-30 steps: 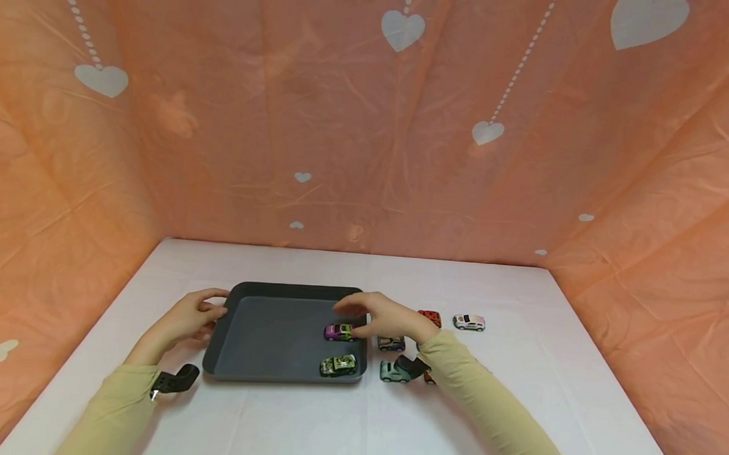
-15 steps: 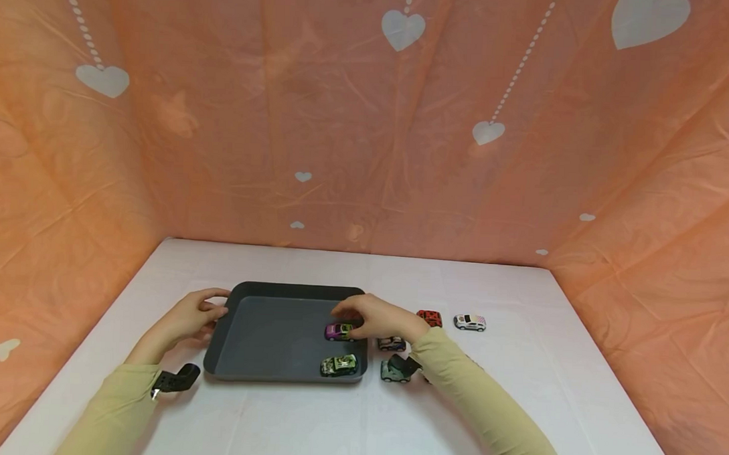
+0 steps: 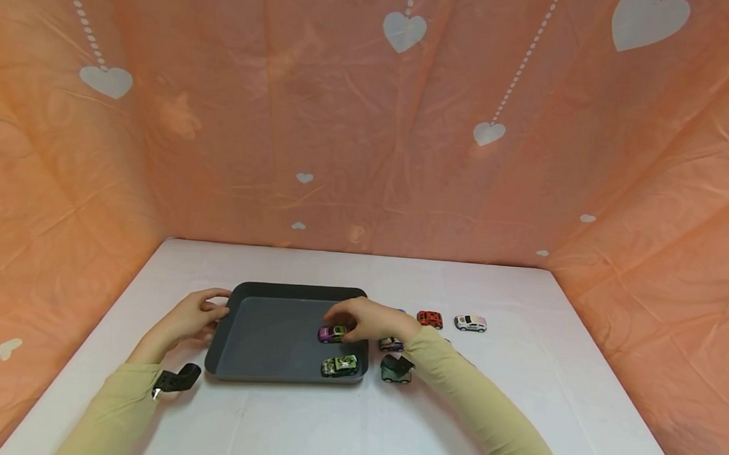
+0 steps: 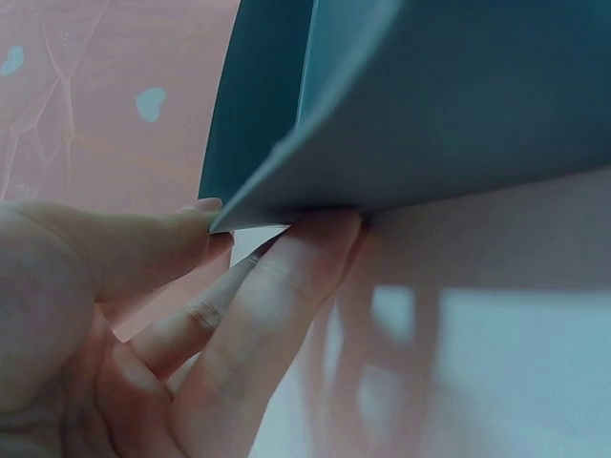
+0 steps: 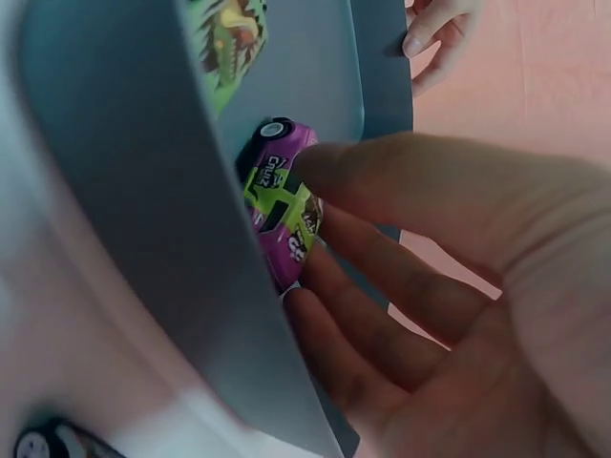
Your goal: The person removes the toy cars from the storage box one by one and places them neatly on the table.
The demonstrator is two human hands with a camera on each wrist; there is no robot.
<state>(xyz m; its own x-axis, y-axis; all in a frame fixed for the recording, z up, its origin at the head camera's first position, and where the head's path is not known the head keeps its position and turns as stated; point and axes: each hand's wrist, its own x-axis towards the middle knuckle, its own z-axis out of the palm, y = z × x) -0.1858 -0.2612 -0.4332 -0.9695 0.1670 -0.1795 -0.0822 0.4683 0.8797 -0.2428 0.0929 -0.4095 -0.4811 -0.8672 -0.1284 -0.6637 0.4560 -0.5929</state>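
Note:
A grey baking tray [image 3: 270, 338] lies on the white table. My left hand [image 3: 186, 317] pinches its left rim; the left wrist view shows the thumb at the edge and fingers under the tray [image 4: 458, 114]. Over the tray's right side, my right hand [image 3: 370, 319] holds a purple and lime toy car [image 3: 326, 334] low inside the tray. In the right wrist view the thumb presses one side of that purple toy car [image 5: 277, 205], with fingers along the other. A green patterned toy car [image 3: 339, 366] stands in the tray's near right corner.
Right of the tray, on the table, are a red toy car [image 3: 429, 319], a white one [image 3: 471, 323], a dark patterned one [image 3: 390, 344] and a grey-green one [image 3: 395, 374] partly covered by the wrist camera. Orange cloth with hearts [image 3: 344, 120] surrounds the table.
My right hand has shifted slightly left and nearer with the purple toy car, bringing it closer to the green one. The left hand stays at the tray's rim.

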